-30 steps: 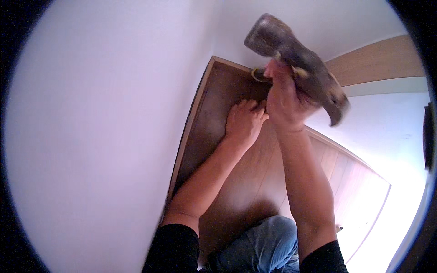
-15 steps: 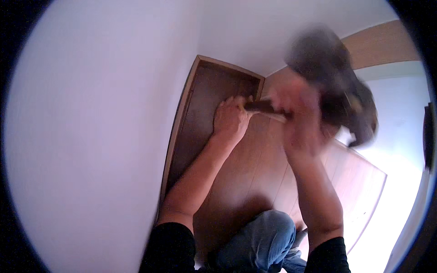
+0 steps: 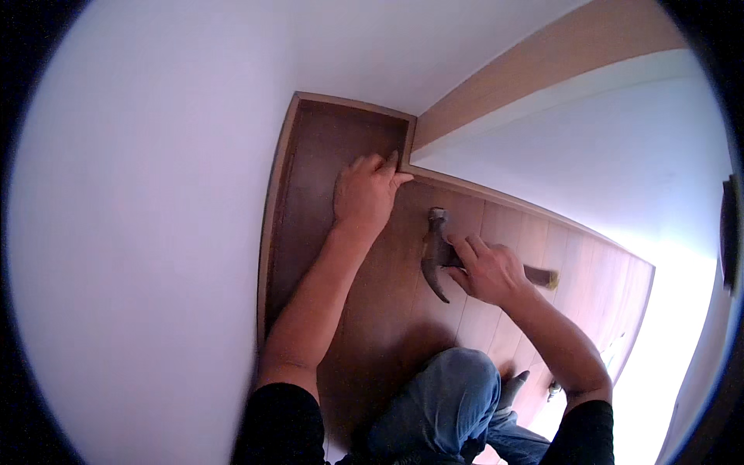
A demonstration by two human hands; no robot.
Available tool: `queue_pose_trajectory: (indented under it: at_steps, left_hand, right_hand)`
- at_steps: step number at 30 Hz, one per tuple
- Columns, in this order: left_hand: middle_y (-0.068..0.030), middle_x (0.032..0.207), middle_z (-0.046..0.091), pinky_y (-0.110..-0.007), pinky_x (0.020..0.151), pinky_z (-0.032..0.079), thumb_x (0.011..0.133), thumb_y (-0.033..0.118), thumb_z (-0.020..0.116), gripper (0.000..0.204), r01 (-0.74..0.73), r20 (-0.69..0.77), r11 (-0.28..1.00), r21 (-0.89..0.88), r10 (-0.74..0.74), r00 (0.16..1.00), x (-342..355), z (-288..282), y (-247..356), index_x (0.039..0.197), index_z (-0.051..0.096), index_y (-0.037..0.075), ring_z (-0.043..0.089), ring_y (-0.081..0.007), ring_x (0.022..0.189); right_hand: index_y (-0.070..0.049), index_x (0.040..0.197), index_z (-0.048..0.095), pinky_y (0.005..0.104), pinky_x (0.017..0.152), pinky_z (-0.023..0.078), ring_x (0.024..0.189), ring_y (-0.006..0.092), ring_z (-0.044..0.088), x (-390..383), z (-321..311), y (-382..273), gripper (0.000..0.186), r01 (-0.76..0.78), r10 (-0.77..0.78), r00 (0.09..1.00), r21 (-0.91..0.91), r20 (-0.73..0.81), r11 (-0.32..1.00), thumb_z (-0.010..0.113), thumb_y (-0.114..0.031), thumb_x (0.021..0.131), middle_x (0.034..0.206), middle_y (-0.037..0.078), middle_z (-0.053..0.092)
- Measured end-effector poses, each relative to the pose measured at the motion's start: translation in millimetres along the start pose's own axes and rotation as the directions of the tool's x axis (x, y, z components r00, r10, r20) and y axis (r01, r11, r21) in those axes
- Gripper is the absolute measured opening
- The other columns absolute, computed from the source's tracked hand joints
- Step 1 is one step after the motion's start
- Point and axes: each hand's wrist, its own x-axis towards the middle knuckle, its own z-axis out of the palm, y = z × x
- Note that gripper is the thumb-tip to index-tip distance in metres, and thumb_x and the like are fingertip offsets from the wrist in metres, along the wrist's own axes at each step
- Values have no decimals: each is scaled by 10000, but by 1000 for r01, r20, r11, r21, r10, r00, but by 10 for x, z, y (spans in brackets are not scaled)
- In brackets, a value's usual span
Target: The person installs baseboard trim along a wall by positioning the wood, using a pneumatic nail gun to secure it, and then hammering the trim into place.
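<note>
While the person kneels on the brown wood-laminate floor (image 3: 387, 310), everything is best placed against the inner corner where the pale skirting board (image 3: 496, 194) turns. Furthest left of that corner stands the plain white wall (image 3: 155, 232), with a thin wooden edge strip (image 3: 267, 256) at its foot. Between strip and corner lies the darker brown floor plank (image 3: 325, 186), filling the narrow recess. The left hand (image 3: 366, 194) rests palm down on this plank, fingers close together and slightly curled, their tips touching the corner itself; it grips nothing.

Just right of the corner and a little below it, the right hand (image 3: 488, 271) is wrapped tightly around the neck of a worn steel claw hammer with a wooden handle (image 3: 438, 252). The head points toward the skirting, the claw curves down toward the blue-jeaned knee (image 3: 449, 395), and the handle end sticks out to the right. Whether the head touches the floor cannot be told.

The main risk looks to be the fingers: the left fingertips sit near the hammer's head, so a slipped blow could catch them. Held this close to the head, the hammer would be less controlled, and a glancing strike could dent the plank or chip the skirting. Too little pressure from the left hand could let the plank shift out of the corner.
</note>
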Motion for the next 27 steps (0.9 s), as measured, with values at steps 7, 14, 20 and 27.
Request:
queue_pose_trajectory:
  at_steps: [7,14,20,27]
  left_hand:
    - [-99,930,664,-447,729,511,910,385,709,448,-14,-46,1000,-4,14,999,-193,261,47,1214,733,57,650,-300,895]
    - [-144,946,681,-471,767,530,929,286,716,333,-48,42,999,-8,48,998,-96,467,-233,1182,751,73,658,-339,883]
    - [-193,1207,715,-486,1048,487,991,311,654,244,142,98,985,97,-151,984,-7,358,-320,1087,798,139,627,-402,1197]
    - [-183,1056,679,-439,815,511,988,239,690,255,61,118,996,-70,-52,992,128,427,-333,1086,737,8,640,-360,933]
  right_hand:
    - [-153,1375,547,425,663,580,836,322,685,187,234,396,514,160,-185,980,-271,-68,949,702,-355,929,1071,95,621]
    - [-173,1366,574,448,663,591,838,323,687,188,238,245,484,-53,56,998,-172,13,984,696,-362,938,1064,92,628]
    - [-164,1404,573,434,702,603,969,319,683,-387,651,433,520,-173,174,981,17,-85,985,653,-422,959,1102,100,627]
    - [-124,1308,623,405,816,555,967,290,626,-928,1008,732,514,-230,239,920,66,-310,971,763,-341,864,1040,83,605]
